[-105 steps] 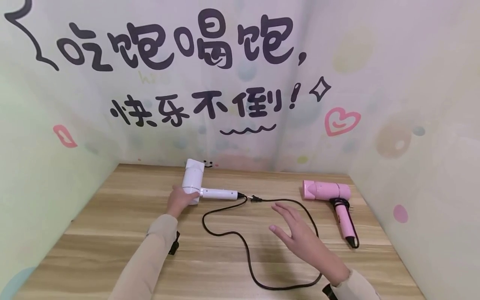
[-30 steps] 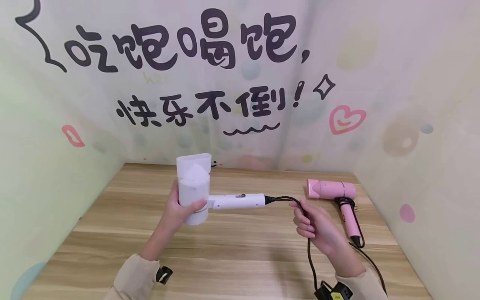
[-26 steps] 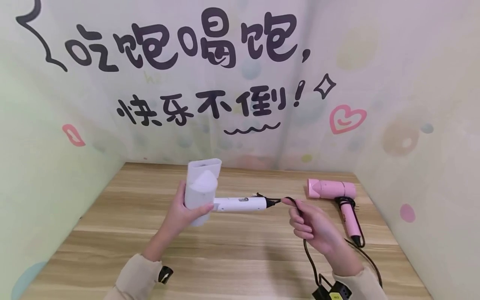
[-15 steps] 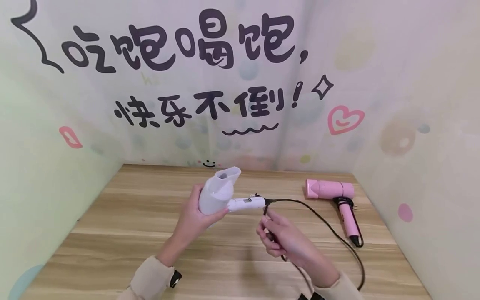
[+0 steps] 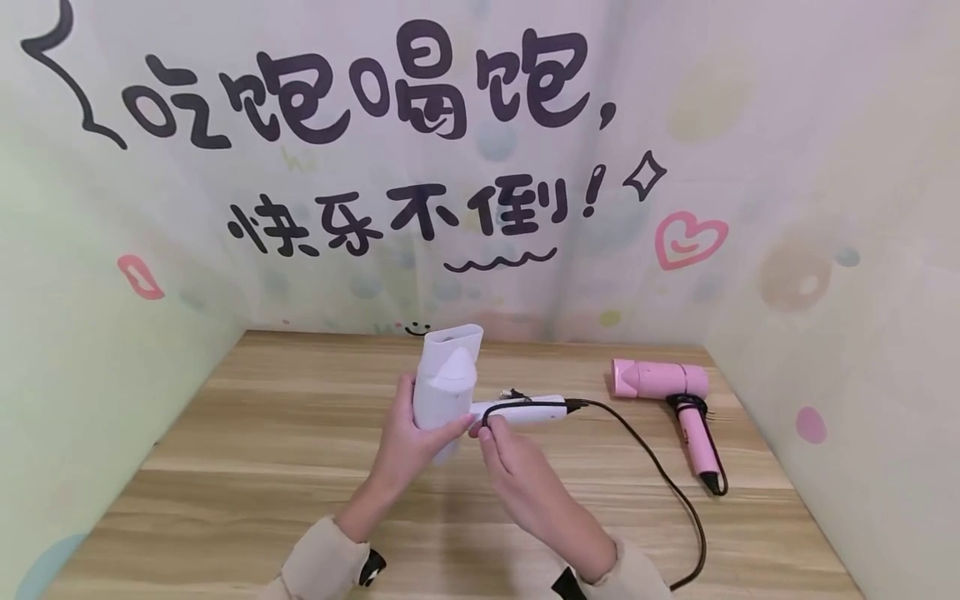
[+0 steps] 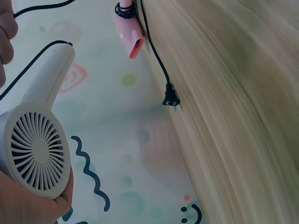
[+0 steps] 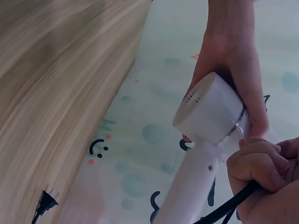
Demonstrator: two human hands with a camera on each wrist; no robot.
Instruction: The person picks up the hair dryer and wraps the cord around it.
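My left hand [image 5: 397, 442] grips the barrel of a white hair dryer [image 5: 444, 383], nozzle up, its handle pointing right. In the left wrist view its round slotted grille [image 6: 41, 151] shows, held above the table. Curled fingers of my right hand [image 5: 528, 479] pinch the black cord [image 5: 671, 479] close beside the joint of handle and barrel. From the handle's end the cord doubles back along the handle to these fingers, while another stretch loops down to the right. The two-pin plug [image 6: 170, 95] lies on the table behind the handle.
A pink hair dryer [image 5: 660, 380] lies at the table's back right, its own black cord wound round the handle's top. The wooden table [image 5: 247, 442] meets a printed wall sheet [image 5: 525, 300] at the back, with pale walls on both sides.
The white dryer has been lifted off the table and turned nozzle up. My right hand, open at first, took the cord and drew it leftward along the handle toward the barrel.
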